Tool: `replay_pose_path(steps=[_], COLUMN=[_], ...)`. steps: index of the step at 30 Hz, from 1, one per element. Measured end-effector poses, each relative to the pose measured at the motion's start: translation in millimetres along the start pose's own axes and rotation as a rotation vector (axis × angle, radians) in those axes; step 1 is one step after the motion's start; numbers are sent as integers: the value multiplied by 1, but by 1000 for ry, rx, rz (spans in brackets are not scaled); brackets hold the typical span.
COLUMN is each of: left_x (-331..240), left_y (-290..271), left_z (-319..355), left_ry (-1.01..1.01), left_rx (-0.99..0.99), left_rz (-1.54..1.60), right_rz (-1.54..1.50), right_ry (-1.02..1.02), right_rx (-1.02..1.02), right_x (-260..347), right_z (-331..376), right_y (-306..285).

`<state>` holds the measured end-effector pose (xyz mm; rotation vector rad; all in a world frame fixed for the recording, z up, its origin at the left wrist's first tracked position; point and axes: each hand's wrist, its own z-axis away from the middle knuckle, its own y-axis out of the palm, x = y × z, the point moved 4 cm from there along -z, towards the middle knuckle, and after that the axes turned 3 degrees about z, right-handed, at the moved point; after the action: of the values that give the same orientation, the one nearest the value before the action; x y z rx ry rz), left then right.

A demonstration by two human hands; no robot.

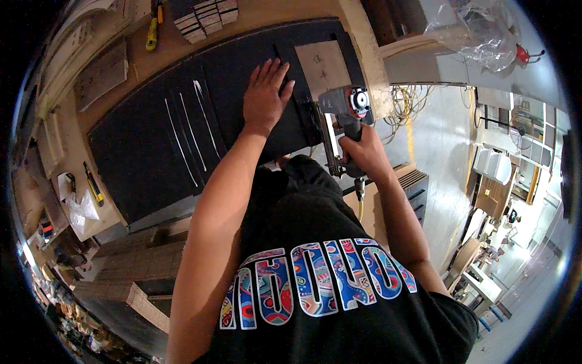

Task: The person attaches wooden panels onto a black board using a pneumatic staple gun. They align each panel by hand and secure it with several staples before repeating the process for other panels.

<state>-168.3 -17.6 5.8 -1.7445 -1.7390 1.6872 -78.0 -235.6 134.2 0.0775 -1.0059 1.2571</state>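
Black panel point(136, 151) might shift beneath your spread left fingers point(265, 70) if the nail gun point(335, 106) your right fingers point(346, 143) grip kicks.

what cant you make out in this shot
All in the head view:
Palm of the left hand: hidden, facing down on the black panel.
Some fingertips of the right hand: hidden by the nail gun it grips.
Far end of the yellow hose: hidden by the shirt.
Many items in the lower-left clutter: too small and dark.
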Motion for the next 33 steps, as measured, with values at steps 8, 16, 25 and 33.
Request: replay_pose_path(steps=[8, 16, 25, 33], left_x=[2, -3, -1, 1], left_y=[0, -2, 0, 2], left_z=[0, 1, -1, -2], left_ry=[-1, 25, 22, 23], left_rx=[-3, -49, -31, 14], left_rz=[3, 4, 0, 13], right_rz=[103, 174, 126, 181], right_ry=[27, 6, 14, -47], right_rx=[-4, 19, 43, -23], right_x=[10, 2, -3, 9], right_z=[2, -2, -2, 5], right_y=[0, 10, 16, 16])
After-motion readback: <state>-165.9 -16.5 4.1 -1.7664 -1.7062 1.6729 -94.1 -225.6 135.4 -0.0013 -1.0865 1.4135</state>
